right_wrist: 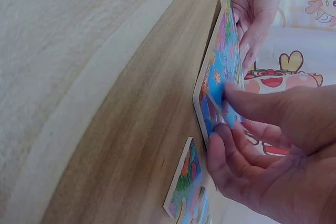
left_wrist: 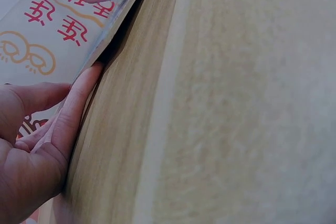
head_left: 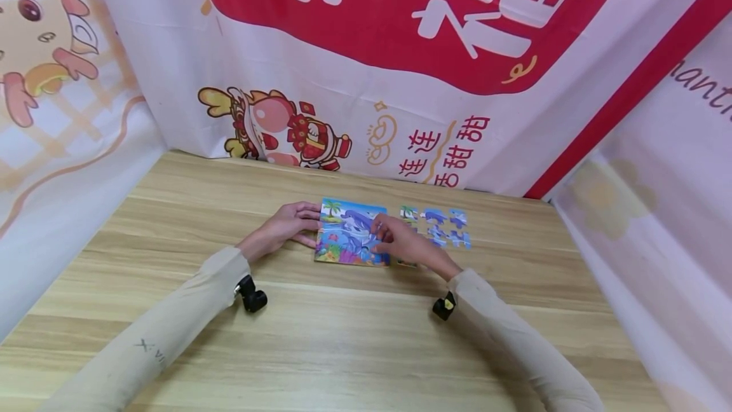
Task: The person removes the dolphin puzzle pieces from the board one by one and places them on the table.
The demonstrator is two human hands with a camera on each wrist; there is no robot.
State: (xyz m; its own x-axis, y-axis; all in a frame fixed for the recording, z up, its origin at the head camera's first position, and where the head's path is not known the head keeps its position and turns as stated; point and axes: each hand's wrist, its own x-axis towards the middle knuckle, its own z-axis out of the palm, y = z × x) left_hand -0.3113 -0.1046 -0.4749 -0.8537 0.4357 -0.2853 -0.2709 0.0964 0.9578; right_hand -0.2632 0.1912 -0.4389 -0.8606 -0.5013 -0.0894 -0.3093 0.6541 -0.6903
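Observation:
A jigsaw puzzle board (head_left: pixel 343 243) with a dolphin and sea scene lies on the table, its near edge raised slightly off the wood in the left wrist view. My left hand (head_left: pixel 290 224) grips the board's left edge, with thumb and fingers on either side of it (left_wrist: pixel 47 145). Over the right part of the picture is my right hand (head_left: pixel 403 240). Between its thumb and fingertips it pinches a small blue puzzle piece (right_wrist: pixel 227 113), tilted up from the board's surface. The right fingers hide part of the piece and of the picture below.
Right of the board lie several loose puzzle pieces (head_left: pixel 457 238), some partly behind the right wrist. One with green and red print (right_wrist: pixel 186 177) lies close to the board. The wooden table (head_left: pixel 343 336) ends at a printed cloth backdrop (head_left: pixel 354 100).

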